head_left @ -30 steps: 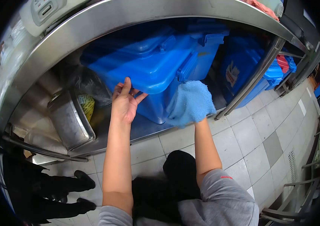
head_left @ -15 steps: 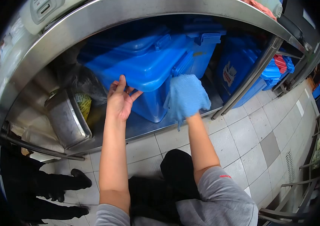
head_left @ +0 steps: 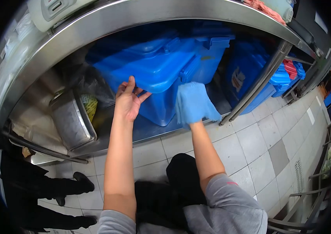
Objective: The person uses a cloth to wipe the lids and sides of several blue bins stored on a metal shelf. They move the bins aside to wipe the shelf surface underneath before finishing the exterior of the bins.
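A large blue lidded plastic bin (head_left: 153, 74) stands on the lower steel shelf (head_left: 150, 130) under a steel counter. My left hand (head_left: 128, 102) rests on the bin's front left corner just under the lid rim, fingers spread. My right hand is wrapped in a light blue cloth (head_left: 193, 104) and presses it against the bin's front right side, below the lid latch. The cloth hides the hand itself.
More blue bins (head_left: 247, 78) fill the shelf to the right, behind a steel leg (head_left: 257, 89). A steel pan (head_left: 71, 121) and a dark bag sit left of the bin. Another person's dark legs and shoes (head_left: 60, 187) stand at the left on the tiled floor.
The cloth in my right hand has slid left and slightly down along the bin's side. My left hand has stayed on the bin's corner.
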`<state>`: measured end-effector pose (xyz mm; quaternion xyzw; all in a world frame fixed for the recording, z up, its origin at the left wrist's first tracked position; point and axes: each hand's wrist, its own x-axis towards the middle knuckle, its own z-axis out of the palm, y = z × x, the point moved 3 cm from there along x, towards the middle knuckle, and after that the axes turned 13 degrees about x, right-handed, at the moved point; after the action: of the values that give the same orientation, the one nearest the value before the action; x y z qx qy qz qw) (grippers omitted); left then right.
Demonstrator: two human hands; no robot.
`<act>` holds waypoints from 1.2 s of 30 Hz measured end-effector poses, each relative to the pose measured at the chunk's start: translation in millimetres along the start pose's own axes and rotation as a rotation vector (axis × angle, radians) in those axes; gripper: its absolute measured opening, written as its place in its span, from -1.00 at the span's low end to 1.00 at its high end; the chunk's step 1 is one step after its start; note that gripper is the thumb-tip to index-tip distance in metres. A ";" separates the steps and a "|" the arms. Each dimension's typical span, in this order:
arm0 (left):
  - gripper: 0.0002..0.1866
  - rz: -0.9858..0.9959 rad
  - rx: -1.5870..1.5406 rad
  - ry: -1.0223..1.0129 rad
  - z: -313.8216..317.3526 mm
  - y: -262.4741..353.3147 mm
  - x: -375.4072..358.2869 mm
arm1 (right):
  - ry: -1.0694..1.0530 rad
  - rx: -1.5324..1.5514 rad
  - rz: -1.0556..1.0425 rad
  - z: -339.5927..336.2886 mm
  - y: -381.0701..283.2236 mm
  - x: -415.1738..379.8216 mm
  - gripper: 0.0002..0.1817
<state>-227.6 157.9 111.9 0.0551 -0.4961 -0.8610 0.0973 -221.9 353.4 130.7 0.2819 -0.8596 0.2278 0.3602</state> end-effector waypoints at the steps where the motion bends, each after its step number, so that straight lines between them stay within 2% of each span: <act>1: -0.83 -0.009 0.005 0.003 0.2 0.4 -0.8 | 0.106 -0.007 0.029 21.0 3.9 5.4 -0.90; 2: -0.84 -0.017 0.012 0.003 0.6 1.5 -0.7 | 0.216 -0.015 0.060 32.1 5.3 8.5 -0.89; 3: -0.84 -0.024 0.016 0.002 1.4 2.4 0.0 | 0.105 -0.005 0.113 41.8 10.3 5.5 -0.87; 6: -0.84 -0.014 -0.003 -0.009 0.5 1.2 -0.9 | 0.609 0.460 0.589 93.3 24.1 -38.8 -0.80; 7: -0.84 -0.025 0.003 -0.008 2.3 2.4 -1.4 | 0.241 0.561 0.676 98.6 35.6 -42.2 -0.68; 13: -0.84 -0.031 0.005 0.001 0.0 0.2 0.2 | 0.353 0.945 0.595 112.9 35.1 -37.9 -0.70; 15: -0.85 -0.024 0.011 -0.010 -2.3 -0.3 2.0 | 0.345 1.029 0.713 110.3 32.3 -38.3 -0.70; 18: -0.84 -0.021 0.018 0.002 -2.5 -0.2 1.5 | 0.488 1.105 0.508 129.6 33.2 -44.7 -0.73; 21: -0.80 -0.023 0.013 0.000 -0.1 -0.1 1.5 | 0.262 0.704 1.113 65.4 7.3 -6.4 -0.74; 24: -0.80 -0.036 0.016 0.018 3.6 2.4 -1.2 | 0.404 0.617 1.108 69.1 -3.1 1.9 -0.74; 25: -0.80 -0.031 0.020 0.005 4.9 2.4 0.3 | 0.656 0.700 0.961 87.5 -1.9 -3.4 -0.73; 28: -0.80 -0.018 0.038 -0.002 -1.7 -0.1 3.2 | 0.770 0.916 0.540 94.8 1.1 0.8 -0.70; 31: -0.82 0.000 0.039 -0.021 -5.2 -4.2 5.3 | 0.479 0.193 0.260 113.5 12.6 -12.6 -0.74; 34: -0.84 0.016 0.024 -0.062 -4.9 -3.8 6.0 | 0.029 0.256 1.221 91.0 3.3 -44.7 -0.78; 36: -0.85 0.016 0.026 -0.050 -4.4 -2.1 4.3 | 0.283 0.651 1.198 143.8 13.6 -80.2 -0.83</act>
<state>-231.2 154.2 107.9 0.0308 -0.5098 -0.8549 0.0909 -254.7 303.6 -23.4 -0.1797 -0.6997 0.6681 0.1783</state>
